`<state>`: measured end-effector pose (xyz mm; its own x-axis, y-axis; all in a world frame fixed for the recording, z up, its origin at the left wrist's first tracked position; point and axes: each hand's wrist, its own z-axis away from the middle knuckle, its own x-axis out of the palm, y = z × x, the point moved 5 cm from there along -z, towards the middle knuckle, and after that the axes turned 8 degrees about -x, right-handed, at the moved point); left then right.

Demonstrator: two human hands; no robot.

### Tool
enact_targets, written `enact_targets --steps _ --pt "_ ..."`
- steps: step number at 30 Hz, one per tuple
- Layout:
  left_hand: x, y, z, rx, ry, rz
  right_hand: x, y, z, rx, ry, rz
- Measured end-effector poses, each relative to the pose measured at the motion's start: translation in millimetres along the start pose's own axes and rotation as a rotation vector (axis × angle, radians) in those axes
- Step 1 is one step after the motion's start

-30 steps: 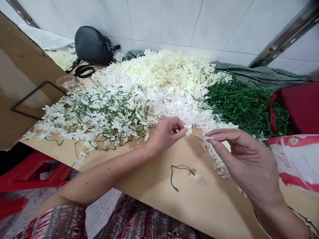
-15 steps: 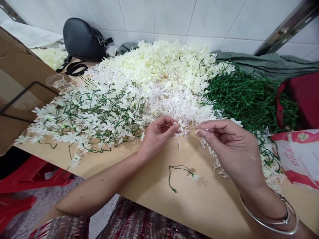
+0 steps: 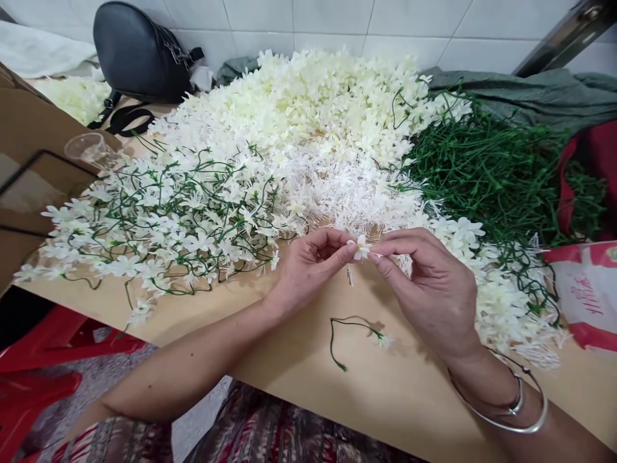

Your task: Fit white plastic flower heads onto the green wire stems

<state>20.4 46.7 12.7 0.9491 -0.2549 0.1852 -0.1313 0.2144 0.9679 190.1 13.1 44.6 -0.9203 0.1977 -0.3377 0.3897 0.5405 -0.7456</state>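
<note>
Holding a white flower (image 3: 362,247) just above the table (image 3: 289,328), I pinch its left side in my left hand (image 3: 308,263) — thumb and forefinger closed — while my right hand (image 3: 429,283) meets its right side, fingertips closed on a small white piece (image 3: 375,255). Nearer me lies a green-stemmed flower (image 3: 380,337); beyond spread loose blossoms (image 3: 328,109) — green stems (image 3: 482,167) to their right.

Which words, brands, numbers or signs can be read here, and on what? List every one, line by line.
No text can be read with certainty.
Red-and-white packet: red characters on its white panel, too blurred to quote.
Round emblem near the packet's upper edge: too small to read.
Black zippered bag and cardboard box: no lettering shows.
</note>
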Motion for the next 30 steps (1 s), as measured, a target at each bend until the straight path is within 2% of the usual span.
enact_targets --steps 8,11,16,20,23,27,30 --pt "1.8 -4.2 -0.9 0.008 -0.024 -0.005 2.7 0.5 1.4 -0.109 -0.013 0.12" --pt "1.6 -5.4 -0.5 0.021 -0.018 -0.026 4.2 3.4 4.5 -0.056 0.009 0.105" --pt "2.0 -9.8 0.4 0.072 -0.014 -0.081 11.4 15.7 9.6 0.123 0.012 -0.051" --pt "0.0 -7.9 2.3 0.178 0.018 -0.248 14.1 24.2 10.8 0.235 -0.005 -0.196" --pt "-0.9 0.2 5.3 0.303 0.025 -0.395 12.7 26.4 8.6 0.261 -0.018 -0.271" --pt "2.2 10.0 9.1 0.438 -0.01 -0.526 8.1 27.2 5.2 0.306 -0.012 -0.258" --pt "4.8 12.8 10.9 0.489 -0.02 -0.572 4.9 24.6 2.0 0.272 -0.025 -0.209"
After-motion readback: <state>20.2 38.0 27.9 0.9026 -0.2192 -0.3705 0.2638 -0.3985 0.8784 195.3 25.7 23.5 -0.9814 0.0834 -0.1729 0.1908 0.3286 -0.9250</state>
